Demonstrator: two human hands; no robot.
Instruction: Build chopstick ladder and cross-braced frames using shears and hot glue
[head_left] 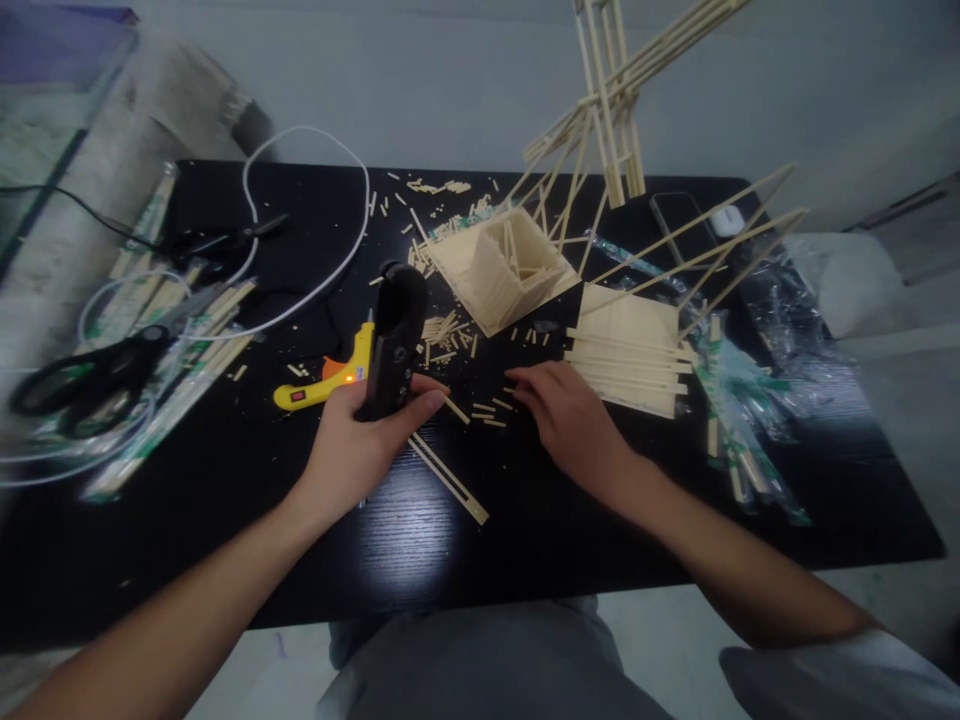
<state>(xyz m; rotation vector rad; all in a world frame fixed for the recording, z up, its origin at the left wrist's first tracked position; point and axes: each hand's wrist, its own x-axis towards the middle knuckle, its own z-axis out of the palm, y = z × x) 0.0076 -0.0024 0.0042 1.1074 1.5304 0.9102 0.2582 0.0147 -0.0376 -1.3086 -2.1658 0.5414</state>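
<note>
While your left hand [352, 435] crowds the yellow plastic glue gun with an orange trigger [337, 383], a burn is your likeliest trouble.
Your left grip is closed around the upright black curved hand tool [399, 345], just right of the glue gun; if its light means heat, one wrist turn could bring skin to the nozzle or knock it askew. Your right hand [581, 430], well to the glue gun's right, has its fingers drawn narrowly together by the short pale wooden pieces [484, 407], though you cannot tell from here whether it pinches one. Those pieces are small and loose, so a brushing finger could scatter them. The long pale double wooden strip [478, 513], nearer you than the glue gun, could crack under a dropped tool.
</note>
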